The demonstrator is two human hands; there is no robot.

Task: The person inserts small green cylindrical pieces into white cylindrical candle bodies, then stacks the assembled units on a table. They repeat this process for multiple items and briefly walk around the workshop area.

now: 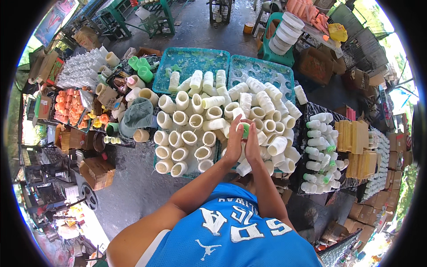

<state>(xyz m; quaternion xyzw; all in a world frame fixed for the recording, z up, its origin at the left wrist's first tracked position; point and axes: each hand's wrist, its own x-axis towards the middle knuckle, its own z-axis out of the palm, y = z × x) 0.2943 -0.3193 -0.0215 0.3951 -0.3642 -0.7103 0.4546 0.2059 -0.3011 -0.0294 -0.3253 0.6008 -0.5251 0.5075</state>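
Between my two upright palms is a small piece with a green round end; the rest of it is hidden by the fingers. My left hand presses it from the left, fingers straight and together. On the other side my right hand presses against it in the same way. Under and around both hands lie many cream-white hollow cylinders with ribbed outsides. Those at the left stand upright in loose rows, mouths up; those near my right hand are heaped, several on their sides.
Teal trays lie under the cylinders. At the right, a black-covered table bears white and green pieces beside yellow slabs. A grey-green cap lies at the left, near orange pieces. White tubs are stacked on a green stool.
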